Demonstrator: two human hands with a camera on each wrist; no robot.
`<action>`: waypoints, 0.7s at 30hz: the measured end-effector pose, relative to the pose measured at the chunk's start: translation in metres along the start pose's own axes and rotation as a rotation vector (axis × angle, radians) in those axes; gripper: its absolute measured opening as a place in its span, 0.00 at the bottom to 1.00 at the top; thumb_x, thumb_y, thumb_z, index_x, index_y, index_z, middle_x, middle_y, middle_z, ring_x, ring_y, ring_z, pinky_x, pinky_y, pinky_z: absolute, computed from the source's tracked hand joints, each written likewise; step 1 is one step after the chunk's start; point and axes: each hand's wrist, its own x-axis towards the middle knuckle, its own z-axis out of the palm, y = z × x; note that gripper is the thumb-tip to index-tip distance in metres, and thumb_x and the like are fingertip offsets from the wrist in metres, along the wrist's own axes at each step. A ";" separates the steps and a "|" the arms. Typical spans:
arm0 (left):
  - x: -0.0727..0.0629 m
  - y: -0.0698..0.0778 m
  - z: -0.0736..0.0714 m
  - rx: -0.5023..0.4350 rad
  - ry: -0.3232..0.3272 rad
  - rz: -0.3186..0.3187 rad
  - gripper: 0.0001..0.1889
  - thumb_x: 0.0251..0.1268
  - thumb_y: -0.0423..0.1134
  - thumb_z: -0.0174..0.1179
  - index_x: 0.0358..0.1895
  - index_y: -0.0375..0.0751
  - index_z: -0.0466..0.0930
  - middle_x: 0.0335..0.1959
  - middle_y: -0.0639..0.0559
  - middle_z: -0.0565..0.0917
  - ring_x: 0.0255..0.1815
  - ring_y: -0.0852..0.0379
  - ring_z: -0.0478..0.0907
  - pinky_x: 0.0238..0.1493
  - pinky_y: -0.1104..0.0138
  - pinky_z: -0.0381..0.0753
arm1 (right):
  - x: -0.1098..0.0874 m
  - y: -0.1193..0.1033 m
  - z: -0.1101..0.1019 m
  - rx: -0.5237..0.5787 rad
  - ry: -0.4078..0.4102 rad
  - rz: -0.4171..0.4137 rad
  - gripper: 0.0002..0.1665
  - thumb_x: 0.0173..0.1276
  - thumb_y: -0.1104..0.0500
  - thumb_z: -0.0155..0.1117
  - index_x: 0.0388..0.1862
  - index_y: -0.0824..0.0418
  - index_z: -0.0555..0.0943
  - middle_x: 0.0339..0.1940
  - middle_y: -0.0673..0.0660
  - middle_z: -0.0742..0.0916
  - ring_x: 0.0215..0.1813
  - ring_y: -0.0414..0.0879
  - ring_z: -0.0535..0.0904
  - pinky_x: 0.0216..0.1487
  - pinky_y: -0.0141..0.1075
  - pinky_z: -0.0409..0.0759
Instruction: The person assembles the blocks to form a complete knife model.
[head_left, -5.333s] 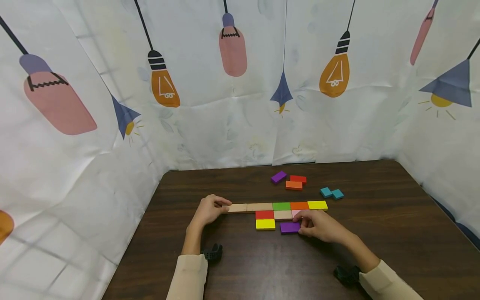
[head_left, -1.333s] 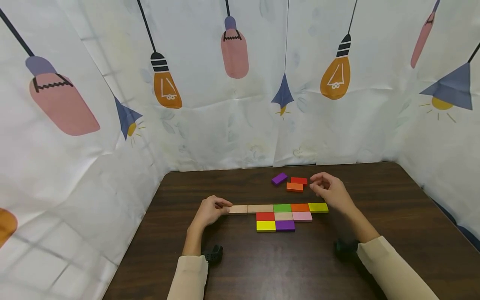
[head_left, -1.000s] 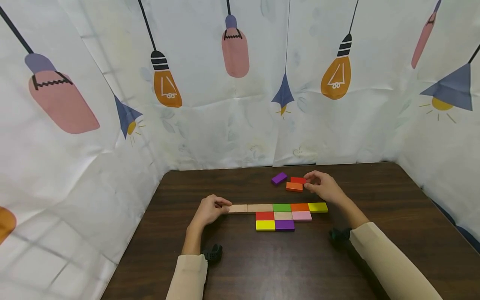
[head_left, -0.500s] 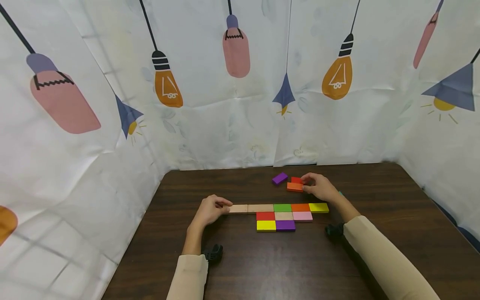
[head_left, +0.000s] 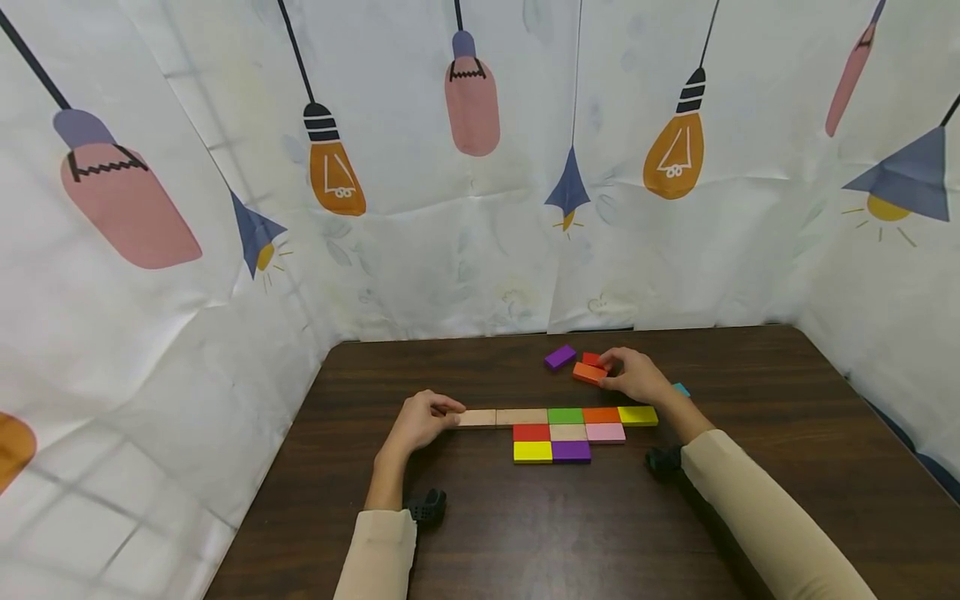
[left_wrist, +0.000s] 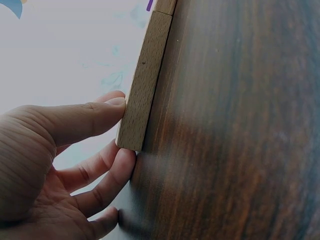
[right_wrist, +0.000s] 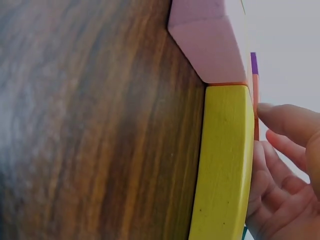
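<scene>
In the head view my left hand (head_left: pixel 416 427) pinches the left end of a plain wooden block (head_left: pixel 477 417). The left wrist view has the thumb (left_wrist: pixel 102 120) on that block's side and another fingertip at its end corner. My right hand (head_left: pixel 637 377) holds the right end of an orange block (head_left: pixel 588 372) between thumb and index finger; the block sits slightly turned. Behind it a red block (head_left: pixel 592 359) is partly covered by the fingers. In the right wrist view the row's yellow block (right_wrist: pixel 225 150) and a pink block (right_wrist: pixel 215 45) stand in front of the right hand.
Flat blocks lie joined in rows, among them a green block (head_left: pixel 565 416), a lower yellow block (head_left: pixel 532 452) and a purple block (head_left: pixel 572 452). A loose purple block (head_left: pixel 560 357) lies at the back. A teal block (head_left: pixel 681 389) shows behind the right wrist. A patterned curtain (head_left: pixel 465 250) backs the table.
The purple block by the rows has slid left against the lower yellow one. My right hand has gone from there to the back blocks, and the orange block has turned slightly. The left hand stays put.
</scene>
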 end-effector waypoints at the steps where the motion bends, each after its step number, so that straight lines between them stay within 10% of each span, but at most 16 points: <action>1: 0.000 0.000 0.000 0.001 0.000 -0.001 0.06 0.66 0.37 0.70 0.43 0.51 0.92 0.45 0.50 0.82 0.40 0.56 0.79 0.43 0.59 0.82 | 0.000 -0.001 0.000 -0.004 0.000 0.007 0.21 0.68 0.58 0.73 0.58 0.63 0.81 0.48 0.61 0.83 0.34 0.48 0.73 0.37 0.38 0.74; 21: 0.000 0.000 0.000 0.006 0.003 0.000 0.06 0.67 0.37 0.69 0.43 0.52 0.92 0.45 0.50 0.82 0.41 0.56 0.79 0.43 0.59 0.82 | -0.001 -0.002 0.001 -0.050 -0.004 0.012 0.18 0.67 0.59 0.73 0.55 0.59 0.84 0.46 0.58 0.87 0.47 0.53 0.80 0.51 0.48 0.80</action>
